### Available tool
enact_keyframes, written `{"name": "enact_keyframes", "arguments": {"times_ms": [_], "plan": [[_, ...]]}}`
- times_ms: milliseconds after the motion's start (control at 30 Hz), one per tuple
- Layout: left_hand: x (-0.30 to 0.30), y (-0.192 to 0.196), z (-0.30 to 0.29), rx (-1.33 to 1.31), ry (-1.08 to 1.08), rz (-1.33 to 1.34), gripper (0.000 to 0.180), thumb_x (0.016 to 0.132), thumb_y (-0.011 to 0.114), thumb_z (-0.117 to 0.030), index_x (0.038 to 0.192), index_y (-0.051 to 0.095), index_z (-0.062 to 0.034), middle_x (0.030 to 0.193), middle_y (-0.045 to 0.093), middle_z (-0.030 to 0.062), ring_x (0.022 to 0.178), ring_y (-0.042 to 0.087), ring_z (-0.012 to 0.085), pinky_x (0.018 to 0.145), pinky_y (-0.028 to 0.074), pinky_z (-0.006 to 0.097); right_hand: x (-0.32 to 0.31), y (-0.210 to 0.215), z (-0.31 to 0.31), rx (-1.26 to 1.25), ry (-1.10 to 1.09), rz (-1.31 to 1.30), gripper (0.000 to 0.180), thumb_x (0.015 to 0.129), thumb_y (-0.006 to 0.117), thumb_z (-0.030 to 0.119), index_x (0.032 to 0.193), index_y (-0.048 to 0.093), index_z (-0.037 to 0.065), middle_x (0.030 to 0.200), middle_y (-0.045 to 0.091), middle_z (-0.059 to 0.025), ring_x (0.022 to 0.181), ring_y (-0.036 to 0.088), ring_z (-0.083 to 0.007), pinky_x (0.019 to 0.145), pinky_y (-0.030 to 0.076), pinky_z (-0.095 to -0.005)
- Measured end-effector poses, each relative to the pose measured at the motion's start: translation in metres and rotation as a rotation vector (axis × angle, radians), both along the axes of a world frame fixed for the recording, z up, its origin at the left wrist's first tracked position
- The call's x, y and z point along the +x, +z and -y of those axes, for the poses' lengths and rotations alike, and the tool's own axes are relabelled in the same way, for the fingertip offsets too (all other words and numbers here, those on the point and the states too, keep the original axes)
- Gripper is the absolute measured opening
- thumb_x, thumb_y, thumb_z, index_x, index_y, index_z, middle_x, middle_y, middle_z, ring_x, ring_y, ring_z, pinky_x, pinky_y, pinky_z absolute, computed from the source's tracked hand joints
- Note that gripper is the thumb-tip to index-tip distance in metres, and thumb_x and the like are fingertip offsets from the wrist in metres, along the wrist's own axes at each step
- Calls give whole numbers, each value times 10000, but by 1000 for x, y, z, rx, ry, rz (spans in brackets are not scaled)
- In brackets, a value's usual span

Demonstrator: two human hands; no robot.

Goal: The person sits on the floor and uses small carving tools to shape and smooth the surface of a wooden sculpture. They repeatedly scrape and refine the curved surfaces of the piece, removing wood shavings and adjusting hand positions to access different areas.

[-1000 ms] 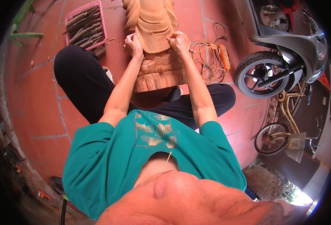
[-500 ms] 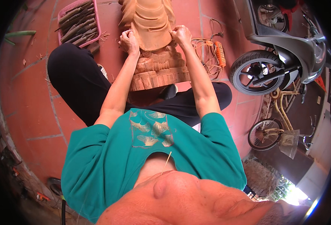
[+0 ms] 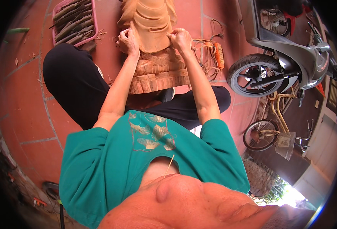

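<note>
A carved wooden statue (image 3: 152, 32) with flowing drapery folds stands between my legs on a rough, block-like wooden base (image 3: 159, 81). Its top runs out of the picture. Against the left edge of the drapery is my left hand (image 3: 128, 42), its fingers bent inward and closed. My right hand (image 3: 180, 39) is closed too, with thumb and fingertips pressed together at the drapery's right edge. Whatever either hand may pinch is hidden or too small to make out.
A pink basket (image 3: 96, 23) of long dark tools (image 3: 73, 22) sits at the far left, with wood chips scattered nearby. Right of the statue lie an orange power strip (image 3: 219, 55) and tangled cable (image 3: 202, 57). A grey motorbike (image 3: 290, 57) and a bicycle (image 3: 277, 114) stand further right.
The whole view has shifted a little to the left. My right hand sits slightly lower along the statue's edge; the left stays at its side. The statue looks unmoved.
</note>
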State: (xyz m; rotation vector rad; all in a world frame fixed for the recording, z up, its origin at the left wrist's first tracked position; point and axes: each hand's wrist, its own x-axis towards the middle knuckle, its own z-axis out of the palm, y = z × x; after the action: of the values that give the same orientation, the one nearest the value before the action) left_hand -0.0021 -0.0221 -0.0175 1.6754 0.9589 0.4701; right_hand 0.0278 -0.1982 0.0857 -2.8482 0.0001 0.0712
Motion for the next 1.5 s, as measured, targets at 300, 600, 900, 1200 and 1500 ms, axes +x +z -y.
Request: {"name": "enact_keyframes", "arguments": {"times_ms": [300,600,900,1200,1500], "plan": [[1,4,0,5,-3,-95,236,853,612,-332,909,701,-121,942,682,65,913,611,268,840,463,428,-14,4,3,90,-23,-4,229,769,747,291,801,740,65,777,682,-190,763,674,-357,699,520,-436],[0,4,-2,-95,-31,-99,232,848,581,-377,917,686,-182,1020,654,33,1028,553,293,870,424,499,-16,4,-1,72,11,35,262,762,748,302,792,732,43,846,684,-174,808,664,-349,718,514,-436],[2,1,2,-49,-28,-105,238,848,600,-339,903,704,-132,962,677,65,970,585,273,859,447,427,-11,-20,7,-27,-1,205,229,812,693,254,780,685,28,839,647,-194,805,647,-369,729,506,-450],[0,9,0,-9,-8,-149,243,856,592,-351,905,706,-142,989,671,67,970,580,284,863,446,433,-45,0,-9,98,62,138,251,789,736,278,782,698,30,785,646,-154,731,637,-342,665,489,-444],[0,5,2,-11,-51,-99,191,857,619,-303,916,706,-143,977,668,76,962,589,290,851,460,429,21,-18,7,-56,-82,61,243,785,726,294,849,734,60,848,691,-180,850,675,-357,736,520,-444]]}}
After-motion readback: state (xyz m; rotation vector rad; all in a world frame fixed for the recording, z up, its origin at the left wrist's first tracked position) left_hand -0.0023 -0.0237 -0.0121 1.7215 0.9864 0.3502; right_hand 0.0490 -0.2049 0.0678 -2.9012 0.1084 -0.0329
